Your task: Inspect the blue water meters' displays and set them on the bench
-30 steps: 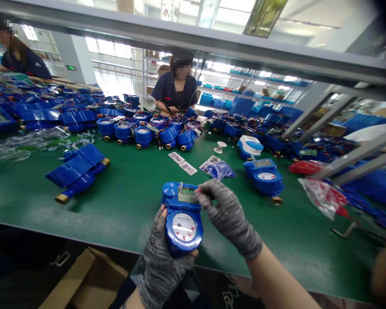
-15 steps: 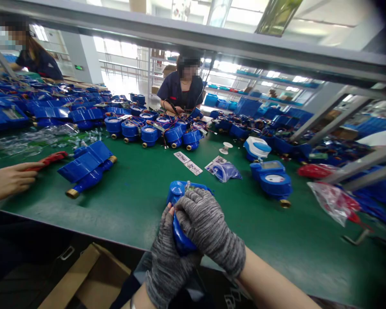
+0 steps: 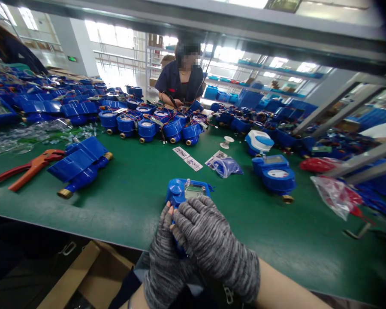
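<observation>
Both my hands wear grey knit gloves and hold a blue water meter (image 3: 187,190) at the near edge of the green table (image 3: 131,189). My left hand (image 3: 164,249) grips the meter's lower body from the left, thumb tip bare. Over the meter's dial lies my right hand (image 3: 209,240), fingers pressed down on it. Only the meter's top with its small display shows above my fingers.
A closed blue meter with brass ends (image 3: 80,165) and red-orange pliers (image 3: 25,167) lie left. Another blue meter (image 3: 276,176), a white-and-blue unit (image 3: 259,142) and plastic bags (image 3: 227,166) lie right. A row of open meters (image 3: 148,128) sits before a seated person (image 3: 182,81). Cardboard box (image 3: 83,279) below.
My right hand moved from the meter's top corner down over its dial. A neighbour's hand at the left has withdrawn, leaving the red-orange pliers on the table.
</observation>
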`<state>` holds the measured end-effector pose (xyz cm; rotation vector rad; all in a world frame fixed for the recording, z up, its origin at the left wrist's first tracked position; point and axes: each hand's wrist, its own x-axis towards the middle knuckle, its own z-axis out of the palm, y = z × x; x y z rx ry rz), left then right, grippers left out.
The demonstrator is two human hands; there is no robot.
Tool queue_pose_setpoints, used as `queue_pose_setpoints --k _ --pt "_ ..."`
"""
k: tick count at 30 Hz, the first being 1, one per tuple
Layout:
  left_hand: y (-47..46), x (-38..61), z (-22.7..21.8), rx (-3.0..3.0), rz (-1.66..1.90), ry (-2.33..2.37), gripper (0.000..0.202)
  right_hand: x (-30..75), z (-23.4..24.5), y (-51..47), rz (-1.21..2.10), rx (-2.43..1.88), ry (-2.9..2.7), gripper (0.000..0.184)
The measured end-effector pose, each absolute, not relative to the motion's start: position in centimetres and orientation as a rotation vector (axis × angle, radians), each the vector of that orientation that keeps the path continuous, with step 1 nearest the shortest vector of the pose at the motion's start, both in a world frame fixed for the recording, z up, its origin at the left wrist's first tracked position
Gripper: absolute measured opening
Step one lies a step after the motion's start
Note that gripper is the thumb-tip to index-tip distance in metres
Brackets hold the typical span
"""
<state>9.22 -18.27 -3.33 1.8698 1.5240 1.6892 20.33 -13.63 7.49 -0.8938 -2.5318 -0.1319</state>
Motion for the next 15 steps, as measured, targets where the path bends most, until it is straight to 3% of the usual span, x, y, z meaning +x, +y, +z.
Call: queue_pose_setpoints --k 6,11,15 --pt "-18.5 9.6 -4.2 1.773 1.642 1.53 0.09 19.4 7.4 -14.2 -0.017 -1.069 -2.465 0.014" --pt "-17.4 7.0 -3.0 1.794 1.569 1.347 0.093 23.0 7.8 -12.8 0.214 -0.964 -2.287 0.017" --pt "-16.6 3.9 -1.6 1.762 1.332 1.14 0.089 29.8 4.4 -7.8 0.133 -1.615 -1.75 0.02"
